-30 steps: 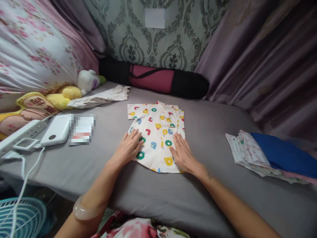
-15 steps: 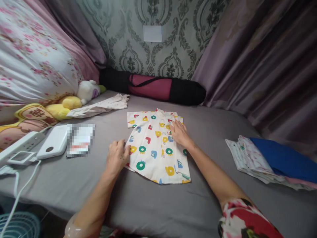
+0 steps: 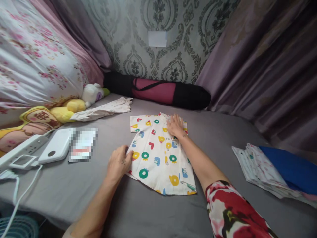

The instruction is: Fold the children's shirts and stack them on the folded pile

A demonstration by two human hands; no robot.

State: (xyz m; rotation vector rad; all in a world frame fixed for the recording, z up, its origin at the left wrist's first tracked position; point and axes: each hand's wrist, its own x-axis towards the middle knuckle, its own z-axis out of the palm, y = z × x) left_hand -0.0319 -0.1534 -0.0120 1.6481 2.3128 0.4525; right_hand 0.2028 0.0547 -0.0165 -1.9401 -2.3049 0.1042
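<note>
White, colourfully printed, the short-sleeved shirt [image 3: 155, 148] lies toward the grey cloth surface's [image 3: 146, 215] near edge beneath your spread right hand [image 3: 176, 126], your left hand [image 3: 119, 162] at its side, grip unclear.

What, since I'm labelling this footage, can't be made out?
In the head view:
White short-sleeved fabric shirt with colourful print: upper front, partly under the right hand.
Flat blue cloth: right end, cut off by the right edge.
Turquoise round slatted object: cut off at the bottom-left corner.
Flat white rectangular item: print lost to pixelation.
</note>
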